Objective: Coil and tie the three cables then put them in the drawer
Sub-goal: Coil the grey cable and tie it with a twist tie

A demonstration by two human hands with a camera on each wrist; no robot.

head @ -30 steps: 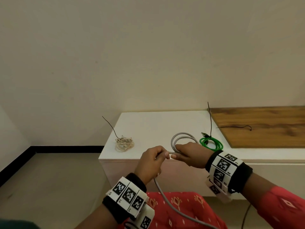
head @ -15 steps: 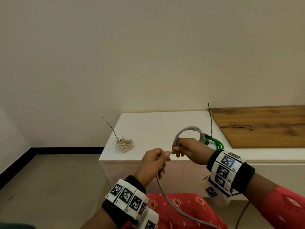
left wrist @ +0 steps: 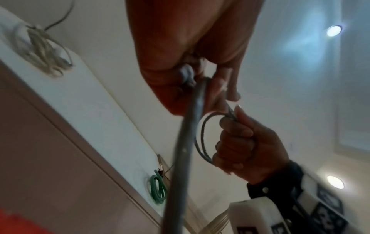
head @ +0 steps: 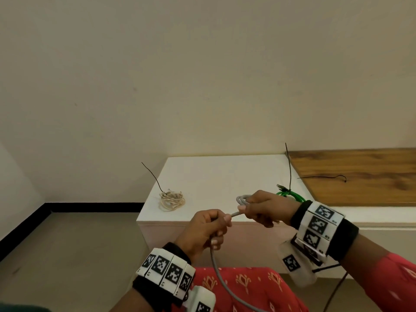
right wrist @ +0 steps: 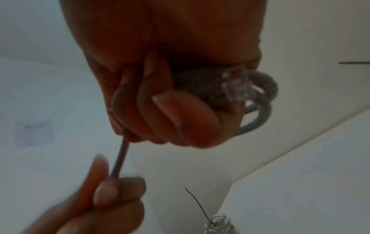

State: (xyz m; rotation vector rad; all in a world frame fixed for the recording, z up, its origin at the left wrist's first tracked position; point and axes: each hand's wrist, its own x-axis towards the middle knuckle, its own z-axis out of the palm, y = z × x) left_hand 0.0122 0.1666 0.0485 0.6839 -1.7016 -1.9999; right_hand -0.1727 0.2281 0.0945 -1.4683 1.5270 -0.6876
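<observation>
plain cream walls are meeting behind a low white surface (head: 213,172), and a wooden panel (head: 360,172) is lying along its right part. on the white top a beige cable (head: 171,199), coiled and tied with a thin dark tie that is sticking up, is sitting near the left front edge. a green cable (head: 292,195), also coiled with a dark tie standing upright from it, is lying near the seam with the wood, partly hidden behind the right hand (head: 263,208). another loose dark tie (head: 324,176) is lying on the wooden panel.

the right hand is hovering above the front edge of the surface with its fingers curled round a few small loops of the grey cable (head: 242,199); the right wrist view is showing the clear plug (right wrist: 236,83) of that cable tucked against the loops in the hand. just beside it, the left hand (head: 207,230) is pinching the same grey cable between thumb and curled fingers, with a short straight stretch running between the two hands. below the left hand the rest of the grey cable is hanging down across a red patterned garment (head: 247,287). no drawer opening is showing in any view, so nothing is seen stored inside one
</observation>
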